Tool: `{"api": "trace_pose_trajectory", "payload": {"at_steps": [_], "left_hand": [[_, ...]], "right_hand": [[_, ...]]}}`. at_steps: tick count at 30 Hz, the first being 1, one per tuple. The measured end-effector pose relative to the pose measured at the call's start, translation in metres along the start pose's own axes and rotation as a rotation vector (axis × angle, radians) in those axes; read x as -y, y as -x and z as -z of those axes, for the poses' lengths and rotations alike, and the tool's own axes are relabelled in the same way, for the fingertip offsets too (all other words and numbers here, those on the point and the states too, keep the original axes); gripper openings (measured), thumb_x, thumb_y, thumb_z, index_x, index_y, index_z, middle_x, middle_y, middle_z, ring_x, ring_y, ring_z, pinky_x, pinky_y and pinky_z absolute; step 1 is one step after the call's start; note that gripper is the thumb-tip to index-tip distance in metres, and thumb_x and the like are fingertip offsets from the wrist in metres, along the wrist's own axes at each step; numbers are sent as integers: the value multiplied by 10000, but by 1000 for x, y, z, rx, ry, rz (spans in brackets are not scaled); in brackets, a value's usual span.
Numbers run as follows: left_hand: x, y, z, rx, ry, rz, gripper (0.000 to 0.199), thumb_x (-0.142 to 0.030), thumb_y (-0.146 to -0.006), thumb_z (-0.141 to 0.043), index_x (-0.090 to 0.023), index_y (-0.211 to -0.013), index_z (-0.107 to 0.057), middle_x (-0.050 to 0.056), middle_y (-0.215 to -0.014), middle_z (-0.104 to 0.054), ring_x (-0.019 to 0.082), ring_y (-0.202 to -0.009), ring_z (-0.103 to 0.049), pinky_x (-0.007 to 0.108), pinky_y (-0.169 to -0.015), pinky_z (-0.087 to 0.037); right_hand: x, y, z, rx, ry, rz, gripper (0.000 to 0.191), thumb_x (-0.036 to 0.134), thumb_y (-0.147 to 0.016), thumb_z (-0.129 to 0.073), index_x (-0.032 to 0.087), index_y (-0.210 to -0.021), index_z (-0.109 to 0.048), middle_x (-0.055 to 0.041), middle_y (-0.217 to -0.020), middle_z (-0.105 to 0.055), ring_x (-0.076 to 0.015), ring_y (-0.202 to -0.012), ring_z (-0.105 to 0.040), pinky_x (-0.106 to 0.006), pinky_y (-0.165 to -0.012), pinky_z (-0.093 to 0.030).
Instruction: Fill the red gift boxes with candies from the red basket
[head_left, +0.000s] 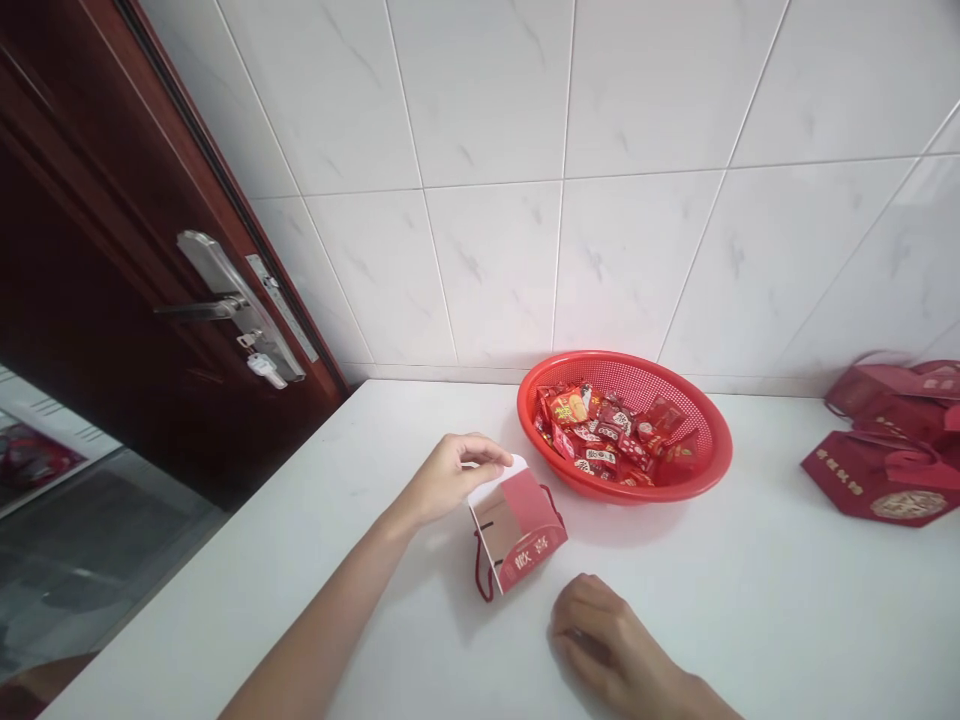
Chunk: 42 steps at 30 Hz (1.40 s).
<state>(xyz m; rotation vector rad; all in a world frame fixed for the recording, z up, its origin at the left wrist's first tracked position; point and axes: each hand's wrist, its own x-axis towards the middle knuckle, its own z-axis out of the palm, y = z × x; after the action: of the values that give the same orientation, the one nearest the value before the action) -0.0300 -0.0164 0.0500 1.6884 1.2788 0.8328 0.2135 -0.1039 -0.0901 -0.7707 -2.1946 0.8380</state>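
Observation:
My left hand pinches the white top flap of a small red gift box between thumb and fingers. The box is open, showing its pale inside, and dark red cord handles hang at its sides. Just right of and below the box, my right hand rests on the white table with its fingers curled; whether it holds anything is hidden. Behind the box is a red plastic basket with many red-wrapped sweets inside.
Several finished-looking red boxes with gold print sit at the right end of the white table. A tiled wall runs along the back. At the left is a dark red door with a metal handle and keys.

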Motion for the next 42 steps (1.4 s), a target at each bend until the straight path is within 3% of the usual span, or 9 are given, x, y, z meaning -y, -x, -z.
{"api": "trace_pose_trajectory", "payload": {"at_steps": [6,15,20,24,26,29,33,36,42], "left_hand": [[6,-5,-14,138,-6,21,180,-307,-845,-644,-198,-875,-785,61,-1034,-776,238,-1005,-697,342,-930,-511],[6,-2,-14,246,17,-3,264,-258,-821,-680,-195,-1066,-753,74,-1190,-731,241,-1090,-669,354,-994,-500],[8,-2,-9,252,11,-16,400,-292,-826,-692,-207,-1217,-682,86,-1270,-697,256,-1155,-648,381,-1027,-492],[3,-1,-1,248,-12,-44,228,-302,-861,-660,-215,-1067,-701,62,-1154,-722,234,-1095,-669,367,-1007,-501],[0,0,0,250,-30,-66,136,-326,-886,-637,-209,-905,-705,53,-1103,-726,226,-1074,-672,354,-1003,-495],[-4,1,-1,259,-90,-73,229,-366,-921,-597,-211,-816,-729,55,-1134,-719,227,-1071,-665,334,-964,-496],[-5,4,-3,302,-185,-103,226,-310,-926,-573,-244,-922,-790,47,-1105,-722,225,-1049,-652,322,-930,-489],[-4,7,-2,342,-206,-105,234,-275,-893,-606,-266,-1028,-797,36,-1123,-724,224,-1009,-659,320,-917,-495],[-2,10,4,342,-222,-19,487,-211,-737,-703,-298,-1215,-738,14,-1227,-710,257,-1127,-634,320,-953,-489]], "right_hand": [[-3,0,-3,-27,0,14,153,112,-888,-501,210,-844,-610,-67,-854,-670,-198,-816,-592,-322,-741,-508],[-6,-3,-4,-68,-8,54,145,109,-873,-517,220,-852,-609,-50,-849,-690,-183,-813,-599,-301,-746,-497],[1,-4,0,-223,-37,138,132,146,-907,-493,225,-805,-516,-34,-721,-628,-172,-682,-560,-288,-619,-462],[16,-18,26,-390,22,139,163,132,-967,-448,222,-855,-524,-51,-734,-604,-187,-683,-557,-311,-599,-463],[26,-33,42,-427,72,154,146,125,-978,-469,206,-1025,-580,-73,-839,-653,-198,-764,-603,-326,-658,-498],[38,-60,58,-254,136,226,196,189,-998,-507,204,-1161,-615,-108,-1068,-714,-219,-925,-625,-373,-818,-512],[43,-88,56,58,163,237,177,331,-1007,-557,223,-984,-696,-44,-966,-746,-213,-927,-588,-367,-836,-476],[38,-97,52,72,320,264,276,397,-980,-600,213,-791,-680,-39,-800,-705,-218,-874,-565,-362,-772,-450],[38,-93,72,43,442,241,337,361,-957,-633,198,-662,-635,-28,-795,-606,-154,-709,-533,-308,-654,-440]]}}
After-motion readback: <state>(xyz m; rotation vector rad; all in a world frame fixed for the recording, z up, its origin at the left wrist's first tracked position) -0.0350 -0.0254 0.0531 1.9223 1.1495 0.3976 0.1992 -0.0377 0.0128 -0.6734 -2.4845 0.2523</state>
